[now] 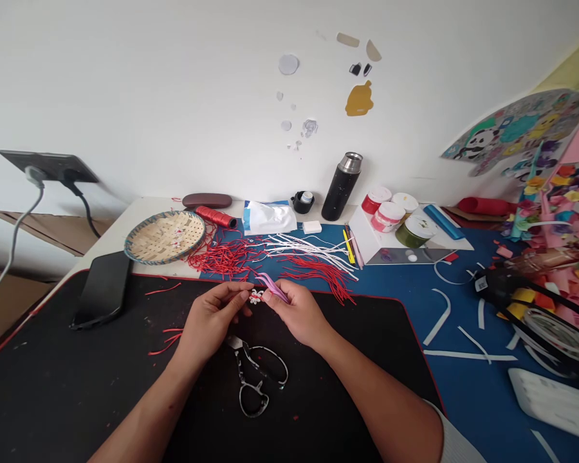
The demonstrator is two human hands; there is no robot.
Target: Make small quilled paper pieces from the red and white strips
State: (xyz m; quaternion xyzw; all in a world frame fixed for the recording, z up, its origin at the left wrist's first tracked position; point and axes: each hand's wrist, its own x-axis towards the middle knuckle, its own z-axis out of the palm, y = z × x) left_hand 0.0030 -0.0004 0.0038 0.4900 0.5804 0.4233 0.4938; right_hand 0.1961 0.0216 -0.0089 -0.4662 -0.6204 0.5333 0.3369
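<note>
Between the fingertips of my left hand (217, 315) is a small white cord flower knot (256, 296) with a touch of red at its middle. My right hand (296, 312) is closed around pink-purple tweezers (273, 286), and its thumb is right beside the knot, perhaps touching it. The tweezers' bent tips point up and left, away from the knot. Under my hands, scissors (255, 373) with dark metal handles lie on the black mat (347, 399). Their blades are partly hidden by my left hand.
Red cords (222, 257) and white cords (313, 247) lie behind my hands. A woven basket (166, 238) holds several small knots. A phone (103, 286) lies left. A black flask (341, 186) and paint jars (415, 230) stand at the back; paper strips (468, 355) lie right.
</note>
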